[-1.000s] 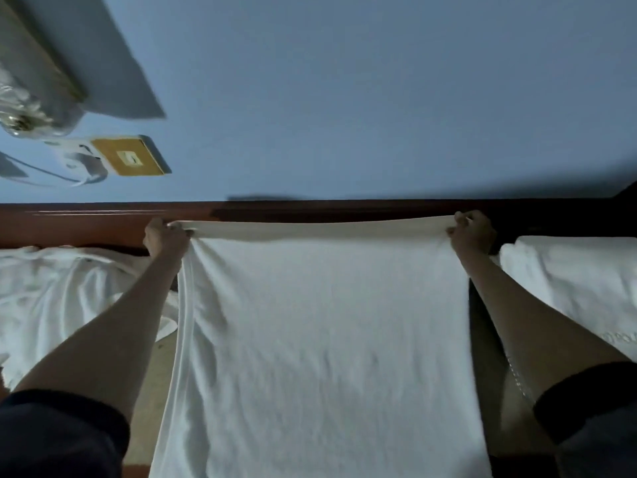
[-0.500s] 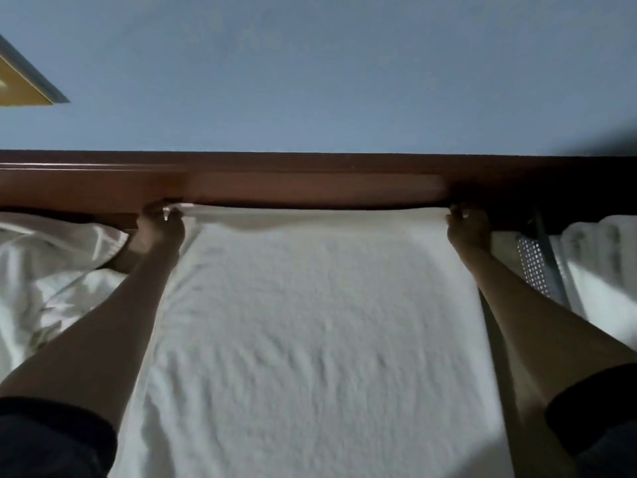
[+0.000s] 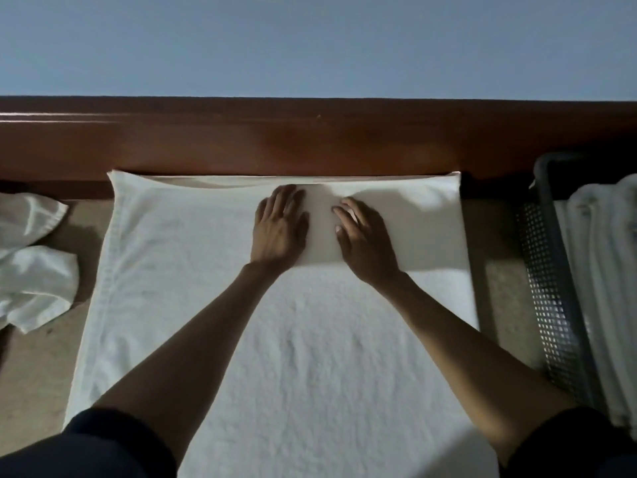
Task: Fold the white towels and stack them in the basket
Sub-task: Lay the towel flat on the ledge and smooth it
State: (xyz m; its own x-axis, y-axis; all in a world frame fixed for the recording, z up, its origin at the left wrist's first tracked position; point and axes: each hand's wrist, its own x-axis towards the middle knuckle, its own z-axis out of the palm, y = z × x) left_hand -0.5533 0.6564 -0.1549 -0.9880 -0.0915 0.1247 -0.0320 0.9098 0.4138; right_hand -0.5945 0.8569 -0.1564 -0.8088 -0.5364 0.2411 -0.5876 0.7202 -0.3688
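Hands (image 3: 280, 229) flat on towel (image 3: 193, 270)

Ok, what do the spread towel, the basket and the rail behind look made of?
Spread towel: likely cotton terry, matte, with a nubbly pile and a stitched hem at its left edge. Basket: probably dark plastic, possibly coated metal; its wall is a regular grid of small holes under a smooth rim. Rail: seemingly varnished wood, reddish brown with a glossy streak.

views: 1 | head-worn, wide-angle | faces forward-down | close over towel (image 3: 310, 357) | wall (image 3: 310, 43) beyond
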